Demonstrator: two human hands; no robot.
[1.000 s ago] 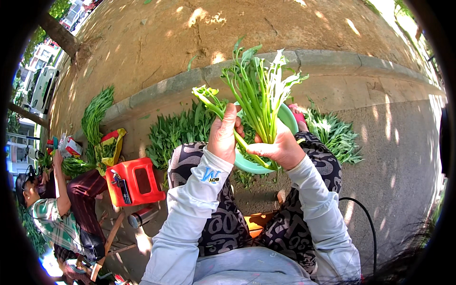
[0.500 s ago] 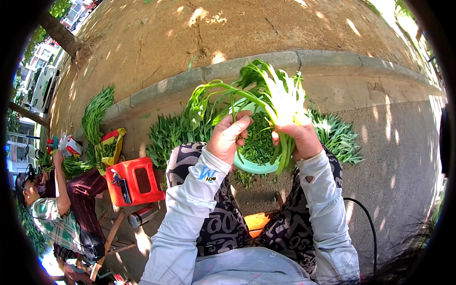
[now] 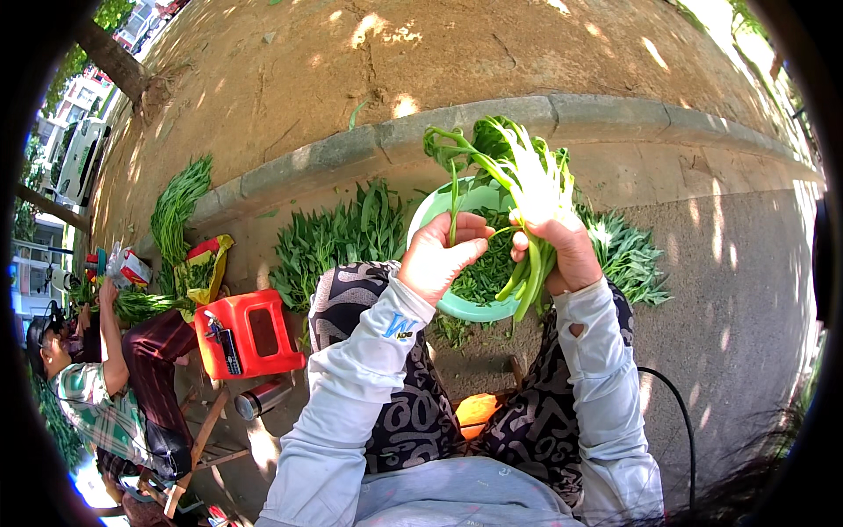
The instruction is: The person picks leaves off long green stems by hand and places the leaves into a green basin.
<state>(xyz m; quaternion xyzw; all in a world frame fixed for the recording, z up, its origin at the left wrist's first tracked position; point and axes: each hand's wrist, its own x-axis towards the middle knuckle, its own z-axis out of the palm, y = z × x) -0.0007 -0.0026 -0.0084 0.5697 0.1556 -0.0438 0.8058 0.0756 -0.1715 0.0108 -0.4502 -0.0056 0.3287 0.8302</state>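
My right hand [image 3: 566, 250] is closed around a bunch of leafy green stems [image 3: 527, 171], bright with sun at the top, cut ends pointing down. To its left, my left hand [image 3: 446, 255] has curled fingers around a thin green stem [image 3: 454, 206] that droops from a bent stalk of the bunch. Both hands are over a pale green basin [image 3: 479, 309], which holds many short green pieces and leaves [image 3: 479, 274]. My hands hide part of the basin's rim.
Leafy green piles lie left [image 3: 338, 237] and right [image 3: 622, 255] of the basin. A red plastic stool [image 3: 250, 338] bearing a dark handset [image 3: 230, 353] stands left, beside a metal flask [image 3: 263, 400]. Beyond sits another person [image 3: 105, 395] with greens. A stone curb [image 3: 334, 158] runs behind.
My left hand has moved slightly right and down, closer to my right hand. The leafy stalk that stretched left above it no longer extends there; a shorter bent stalk shows.
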